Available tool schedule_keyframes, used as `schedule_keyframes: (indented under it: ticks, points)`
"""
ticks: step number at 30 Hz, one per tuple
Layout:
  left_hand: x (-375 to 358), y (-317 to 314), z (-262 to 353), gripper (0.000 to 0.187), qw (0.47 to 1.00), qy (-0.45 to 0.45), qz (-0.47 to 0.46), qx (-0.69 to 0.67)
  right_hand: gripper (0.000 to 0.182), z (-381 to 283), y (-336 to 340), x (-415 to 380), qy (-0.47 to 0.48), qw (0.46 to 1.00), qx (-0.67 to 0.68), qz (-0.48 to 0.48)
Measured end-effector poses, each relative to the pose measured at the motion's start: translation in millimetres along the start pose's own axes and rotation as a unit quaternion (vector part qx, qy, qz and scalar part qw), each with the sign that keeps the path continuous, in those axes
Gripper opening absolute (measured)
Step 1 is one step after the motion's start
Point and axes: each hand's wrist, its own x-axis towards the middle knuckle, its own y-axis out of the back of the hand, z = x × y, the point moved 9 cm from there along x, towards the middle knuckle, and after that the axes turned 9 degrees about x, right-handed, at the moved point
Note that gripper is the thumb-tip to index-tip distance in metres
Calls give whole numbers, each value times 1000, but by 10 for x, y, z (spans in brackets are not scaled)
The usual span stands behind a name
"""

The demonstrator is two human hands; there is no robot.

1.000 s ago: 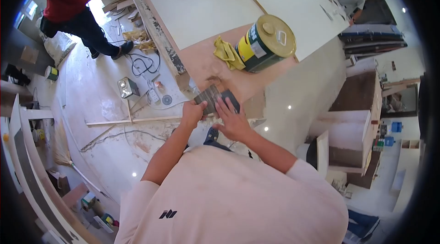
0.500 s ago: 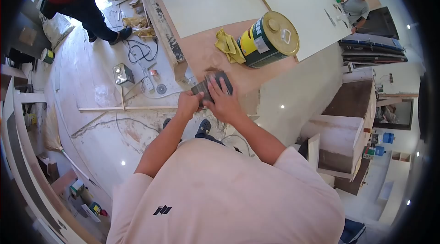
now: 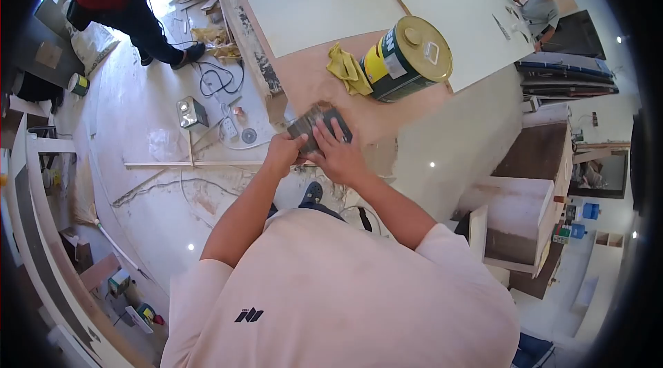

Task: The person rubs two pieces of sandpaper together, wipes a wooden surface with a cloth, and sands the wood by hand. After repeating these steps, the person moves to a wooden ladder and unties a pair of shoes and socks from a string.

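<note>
My left hand [image 3: 281,154] pinches the near edge of a flat, grey-brown rectangular piece [image 3: 304,127], thumb on top. My right hand [image 3: 342,159] holds a flat, dark block [image 3: 342,120] beside it, fingers slightly spread over its face. Both are at the corner of the tan-and-white counter [image 3: 302,71]. They look light and stiff, best held by the edges.

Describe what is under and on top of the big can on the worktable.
On top of the can: a round cap and a handle. Brown tabletop shows beside its base; what lies directly beneath is covered and cannot be seen.
</note>
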Motion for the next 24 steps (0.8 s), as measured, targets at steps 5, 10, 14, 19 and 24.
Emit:
schedule_keyframes:
  ticks: [5, 10, 14, 19, 24]
  points:
    - [76, -23, -10, 22, 994, 4, -30, 107, 71, 30, 157, 28, -5, 1000, 3, 9]
    - [56, -88, -38, 22, 990, -8, -29, 141, 71, -22, 119, -273, 2, 1000, -5, -2]
    - [9, -100, 98, 23, 988, -4, -34, 148, 71, 13, 142, 115, -9, 1000, -1, 2]
    - [48, -62, 52, 22, 989, 5, -7, 149, 69, -7, 88, 24, -5, 1000, 14, 25]
    - [131, -112, -49, 24, 993, -4, -39, 116, 66, 67, 143, 199, -23, 999, 10, 47]
